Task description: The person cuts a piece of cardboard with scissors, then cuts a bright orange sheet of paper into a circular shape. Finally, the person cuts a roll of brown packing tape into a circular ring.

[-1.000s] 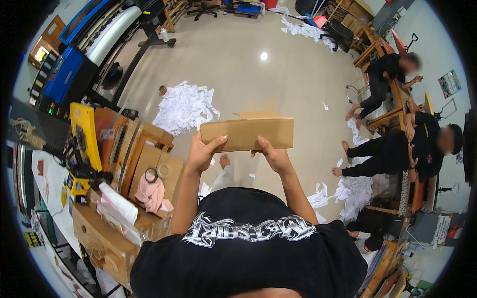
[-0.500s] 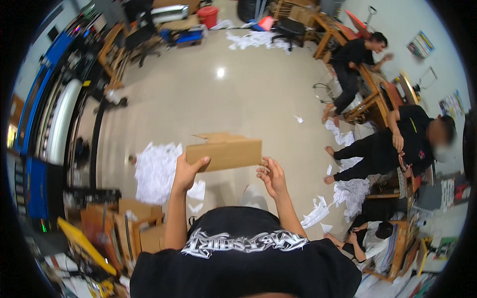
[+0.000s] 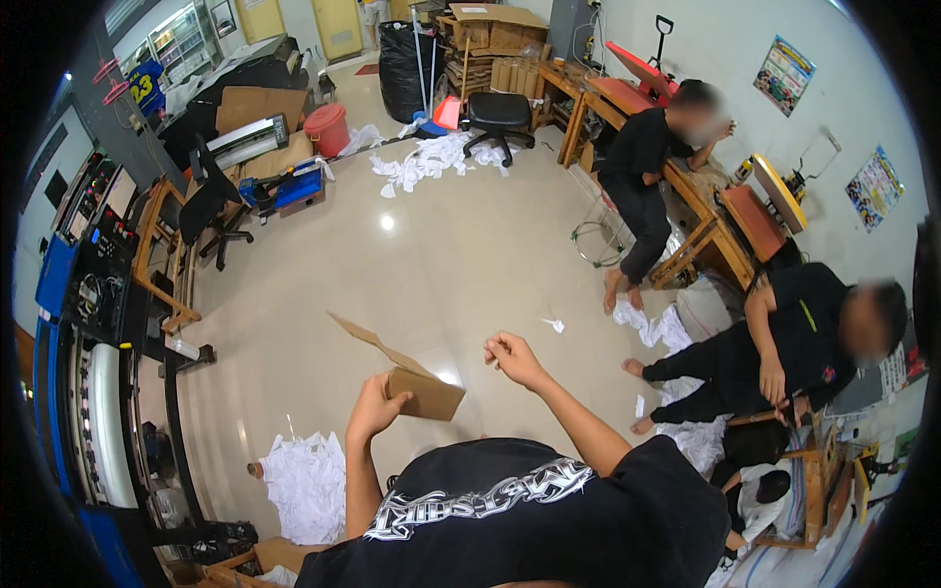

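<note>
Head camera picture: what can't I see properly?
Head view: most fingers of the left hand, hidden behind the folded brown cardboard piece.
Head view: head of the distant person in pale clothing, cut off by the top edge.
Head view: print on the upper colourful rectangular wall poster, too small.

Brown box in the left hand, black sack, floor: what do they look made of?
Brown box in the left hand: likely cardboard; matte, plain brown, with a thin, stiff-looking flap.
Black sack: probably thin plastic; shiny, crumpled surface.
Floor: smooth, glossy, pale; it mirrors a bright spot. Could be polished tile; can't confirm.
</note>
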